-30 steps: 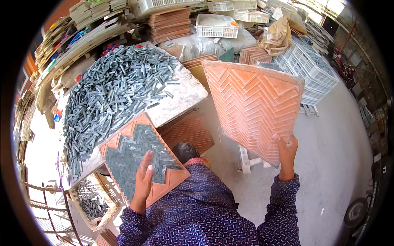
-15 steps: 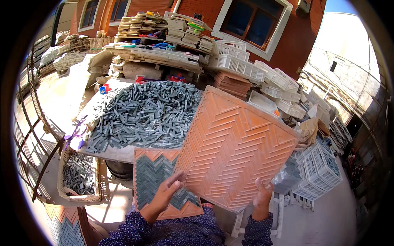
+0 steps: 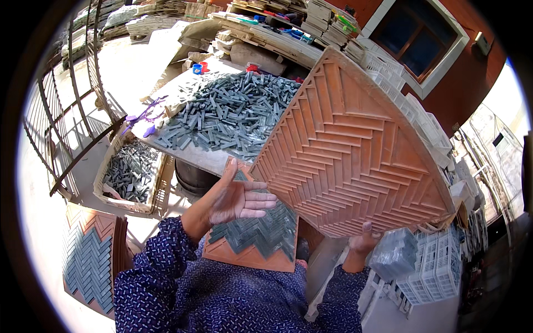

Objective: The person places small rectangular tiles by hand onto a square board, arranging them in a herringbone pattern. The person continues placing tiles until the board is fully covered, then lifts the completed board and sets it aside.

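My right hand [image 3: 363,244] grips the lower edge of a big orange tiling mould [image 3: 355,150], its thumb on the ridged face. Raised herringbone ribs cover that face, and no tiles sit in it. The mould leans up over the right side of the table. My left hand [image 3: 244,198] is open, palm up and fingers stretched, just left of the mould's lower left edge. Below it, close to my body, a second orange mould [image 3: 222,250] holds grey-green strip tiles [image 3: 258,233] in a herringbone pattern; my left hand and the raised mould hide part of it.
Loose strip tiles [image 3: 233,114] are heaped on the table [image 3: 194,159]. To the left stand a crate of tile pieces [image 3: 130,172], a stack of filled moulds [image 3: 91,261] and a metal railing [image 3: 72,111]. White plastic crates [image 3: 430,272] and a wrapped clear bundle [image 3: 394,252] are at right.
The raised mould has tilted, its face now more in shade. My left hand has turned palm up with fingers spread beside its edge. The whole view has shifted, with the scene sliding right.
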A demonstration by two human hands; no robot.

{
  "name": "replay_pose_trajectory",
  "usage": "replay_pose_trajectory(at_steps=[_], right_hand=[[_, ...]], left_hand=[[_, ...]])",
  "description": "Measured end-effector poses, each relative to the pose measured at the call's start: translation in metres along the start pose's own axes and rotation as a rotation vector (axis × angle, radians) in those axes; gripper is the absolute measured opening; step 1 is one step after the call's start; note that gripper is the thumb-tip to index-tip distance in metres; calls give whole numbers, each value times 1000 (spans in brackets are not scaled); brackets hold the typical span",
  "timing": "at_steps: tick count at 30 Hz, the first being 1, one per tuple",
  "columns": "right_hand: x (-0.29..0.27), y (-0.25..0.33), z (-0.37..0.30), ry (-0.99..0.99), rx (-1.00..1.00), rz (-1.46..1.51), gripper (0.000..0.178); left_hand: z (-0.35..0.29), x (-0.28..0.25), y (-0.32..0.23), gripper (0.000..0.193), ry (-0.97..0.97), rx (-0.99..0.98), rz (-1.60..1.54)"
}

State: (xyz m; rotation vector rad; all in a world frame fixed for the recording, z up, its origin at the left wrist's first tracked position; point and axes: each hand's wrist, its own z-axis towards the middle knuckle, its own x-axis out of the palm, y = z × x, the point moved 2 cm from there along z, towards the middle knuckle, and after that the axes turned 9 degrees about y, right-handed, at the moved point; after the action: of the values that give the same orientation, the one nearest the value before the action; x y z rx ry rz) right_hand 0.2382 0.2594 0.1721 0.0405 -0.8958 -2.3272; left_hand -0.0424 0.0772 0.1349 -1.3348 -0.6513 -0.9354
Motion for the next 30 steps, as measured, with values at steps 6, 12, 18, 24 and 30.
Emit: replay_pose_trajectory(at_steps=[6, 12, 18, 24, 30], right_hand=[[43, -17, 34, 578, -71, -492, 25], [29, -79, -32, 223, 394, -407, 28], [-1, -111, -81, 421, 389, -695, 28], [-5, -137, -99, 457, 327, -748, 30], [-23, -146, -124, 511, 335, -810, 32]], left_hand=[[-4, -18, -79, 78, 282, 139, -352], [-47, -65, -13, 51, -455, 126, 270], [-61, -114, 49, 43, -474, 135, 497], [-70, -147, 53, 39, -703, 43, 1251], [-62, -123, 45, 43, -818, -349, 1827]])
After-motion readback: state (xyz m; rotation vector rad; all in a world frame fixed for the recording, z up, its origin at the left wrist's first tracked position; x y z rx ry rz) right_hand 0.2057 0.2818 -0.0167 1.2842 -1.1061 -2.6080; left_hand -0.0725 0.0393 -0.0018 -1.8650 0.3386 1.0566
